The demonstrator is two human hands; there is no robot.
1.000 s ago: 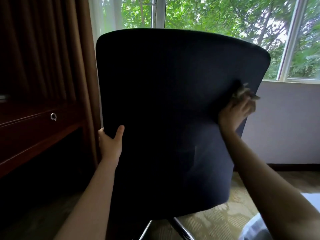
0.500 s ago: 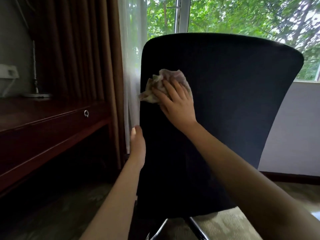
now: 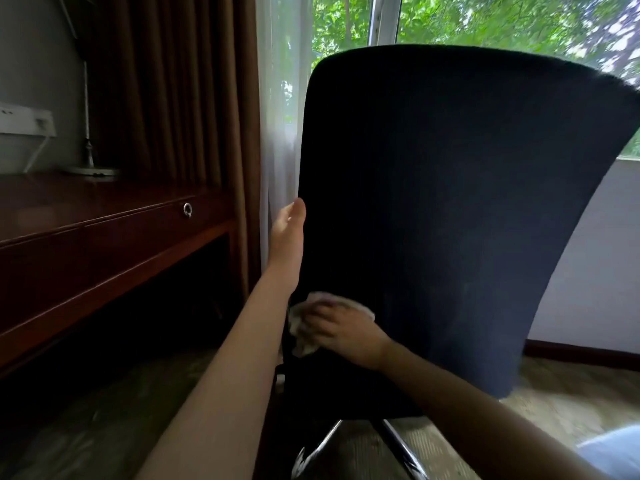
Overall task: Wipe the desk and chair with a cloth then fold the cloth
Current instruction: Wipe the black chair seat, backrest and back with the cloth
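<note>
Cloth (image 3: pixel 304 327) under right hand (image 3: pixel 343 336) (palm down)

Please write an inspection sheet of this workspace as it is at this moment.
Surface: wooden desk, dark top, mostly bare.
Job's things: cloth crumpled, pressed low on chair backrest.
Clutter: lamp base on desk.
Grippers: right hand flat over cloth; left hand on backrest's left edge.
Cables: white cable under socket strip.
Surroundings: brown curtain, window, carpet.
</note>
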